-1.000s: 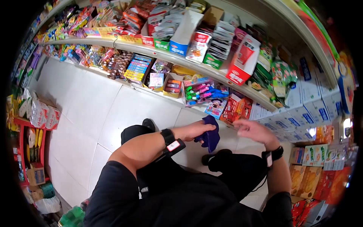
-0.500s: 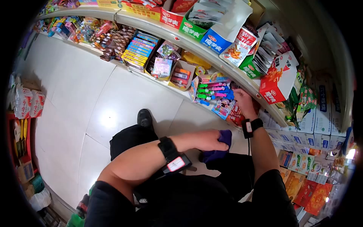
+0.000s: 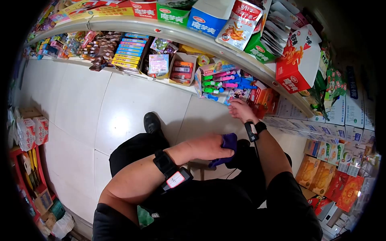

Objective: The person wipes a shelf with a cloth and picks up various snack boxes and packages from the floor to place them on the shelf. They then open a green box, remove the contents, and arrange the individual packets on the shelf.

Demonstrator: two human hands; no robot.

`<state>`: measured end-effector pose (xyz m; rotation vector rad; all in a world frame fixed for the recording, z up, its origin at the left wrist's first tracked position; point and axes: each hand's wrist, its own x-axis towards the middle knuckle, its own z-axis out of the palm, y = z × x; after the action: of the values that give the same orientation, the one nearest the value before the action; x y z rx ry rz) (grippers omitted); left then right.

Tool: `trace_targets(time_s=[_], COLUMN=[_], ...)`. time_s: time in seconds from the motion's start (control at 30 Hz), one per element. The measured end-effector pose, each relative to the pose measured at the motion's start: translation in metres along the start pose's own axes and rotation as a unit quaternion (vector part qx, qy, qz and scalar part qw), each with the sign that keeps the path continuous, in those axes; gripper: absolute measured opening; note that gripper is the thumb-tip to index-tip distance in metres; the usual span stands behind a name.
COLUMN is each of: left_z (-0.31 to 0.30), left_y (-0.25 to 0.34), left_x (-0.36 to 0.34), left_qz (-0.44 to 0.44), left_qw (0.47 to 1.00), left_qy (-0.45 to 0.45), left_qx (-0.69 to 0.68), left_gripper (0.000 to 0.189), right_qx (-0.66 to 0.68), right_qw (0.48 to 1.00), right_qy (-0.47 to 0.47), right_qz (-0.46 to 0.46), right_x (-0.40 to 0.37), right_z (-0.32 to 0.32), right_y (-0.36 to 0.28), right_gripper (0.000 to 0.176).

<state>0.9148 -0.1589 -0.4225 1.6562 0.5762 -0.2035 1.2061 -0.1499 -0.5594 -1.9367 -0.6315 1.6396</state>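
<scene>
My left hand (image 3: 211, 148) is closed round a purple cloth (image 3: 229, 145), held above my lap. My right hand (image 3: 241, 111) is at the front edge of the bottom shelf, its fingers loosely bent and apart; I make out nothing in them. Just beyond its fingertips stands an open display box of colourful toy-like sticks (image 3: 219, 84) in green, pink and blue. Right of that box lie red packets (image 3: 257, 94), close above the right hand.
An upper shelf edge (image 3: 181, 38) overhangs the bottom shelf, with snack boxes (image 3: 205, 20) on it. Along the bottom shelf are a box of yellow and blue packs (image 3: 130, 52) and a small carton (image 3: 183, 72). White cartons (image 3: 329, 128) are stacked at right. A tiled floor (image 3: 120, 108) lies below.
My right hand has drawn back from among the goods on the bottom shelf to its front edge. The left hand, still with the purple cloth, has shifted slightly left. The view has turned a little.
</scene>
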Motion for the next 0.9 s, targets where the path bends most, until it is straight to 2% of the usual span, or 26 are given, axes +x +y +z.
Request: trace_targets(time_s=[0.13, 0.23, 0.3, 0.43, 0.5, 0.53, 0.6, 0.73, 0.9], left_z=[0.011, 0.014, 0.014, 0.017, 0.02, 0.021, 0.023, 0.021, 0.012], left_y=[-0.003, -0.004, -0.004, -0.01, -0.01, -0.012, -0.015, -0.011, -0.003], left_x=[0.012, 0.02, 0.022, 0.026, 0.027, 0.029, 0.034, 0.035, 0.031], left_qz=[0.01, 0.002, -0.023, -0.028, 0.006, 0.005, 0.025, 0.016, -0.023], left_qw=[1.0, 1.0, 0.999, 0.997, 0.996, 0.996, 0.993, 0.992, 0.992], left_qy=[-0.001, -0.006, -0.025, -0.023, 0.026, 0.026, 0.039, 0.044, 0.0], left_qx=[-0.014, -0.02, -0.031, -0.072, -0.085, -0.085, -0.111, -0.116, -0.123], left_gripper=[0.058, 0.069, 0.056, 0.054, 0.057, 0.057, 0.055, 0.052, 0.051], right_qx=[0.06, 0.074, 0.112, 0.205, 0.255, 0.256, 0.268, 0.252, 0.212], right_qw=[0.997, 0.995, 0.99, 0.973, 0.962, 0.962, 0.961, 0.966, 0.975], right_qy=[-0.02, 0.001, -0.012, -0.051, -0.055, -0.056, -0.002, -0.043, -0.029], right_qz=[0.046, 0.068, 0.083, 0.092, 0.081, 0.081, 0.067, 0.03, 0.056], right_x=[0.023, 0.041, 0.059, 0.083, 0.096, 0.103, 0.11, 0.108, 0.119], right_z=[0.005, 0.013, 0.013, 0.018, 0.022, 0.025, 0.031, 0.034, 0.036], right_y=[0.013, 0.017, 0.025, 0.029, 0.03, 0.029, 0.026, 0.024, 0.02], right_gripper=[0.033, 0.035, 0.036, 0.039, 0.038, 0.038, 0.03, 0.035, 0.038])
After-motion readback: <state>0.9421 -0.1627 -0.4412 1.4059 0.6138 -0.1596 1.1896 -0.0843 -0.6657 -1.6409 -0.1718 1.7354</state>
